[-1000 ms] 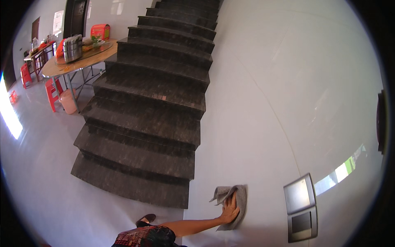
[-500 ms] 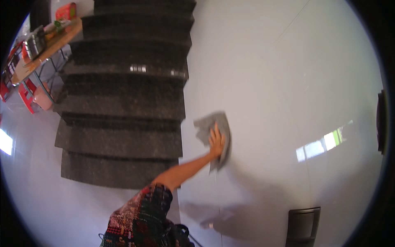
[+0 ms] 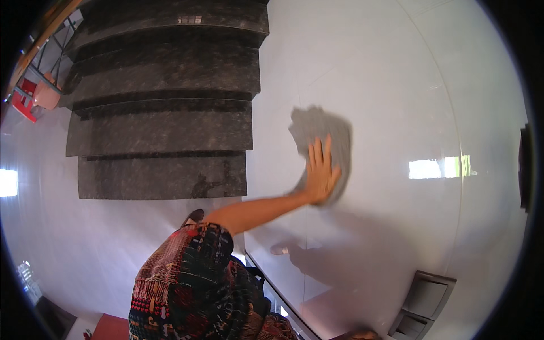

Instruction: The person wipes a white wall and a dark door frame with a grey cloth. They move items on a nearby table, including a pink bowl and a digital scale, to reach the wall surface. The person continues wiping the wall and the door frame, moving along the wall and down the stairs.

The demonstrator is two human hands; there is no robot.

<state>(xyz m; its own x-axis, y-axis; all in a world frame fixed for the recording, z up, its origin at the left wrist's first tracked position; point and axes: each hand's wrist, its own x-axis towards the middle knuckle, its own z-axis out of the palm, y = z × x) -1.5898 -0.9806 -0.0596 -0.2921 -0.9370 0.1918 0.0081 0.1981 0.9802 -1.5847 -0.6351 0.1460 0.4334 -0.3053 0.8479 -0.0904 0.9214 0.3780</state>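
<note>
My left hand (image 3: 321, 177) lies flat on a grey cloth (image 3: 335, 133), pressing it against a glossy white tiled wall (image 3: 385, 107). Its fingers are stretched out and the thumb stands apart, so the hand is open on top of the cloth rather than gripping it. Much of the cloth spreads above and to the right of the fingers, with an uneven upper left edge. My forearm reaches in from the lower left, out of a dark patterned sleeve (image 3: 181, 277). I cannot see my right hand.
Dark stone stairs (image 3: 164, 130) rise at the left beside the wall. A dark switch panel (image 3: 425, 297) is at lower right, and another dark fixture (image 3: 525, 167) at the right rim. A red stool (image 3: 24, 102) and pink bucket (image 3: 46, 95) stand far left. My shoe (image 3: 195, 216) shows below the stairs.
My left hand and the cloth have moved to the right along the wall, and the cloth is spread flatter. The view has shifted, so the stairs sit higher and the table is mostly out of it.
</note>
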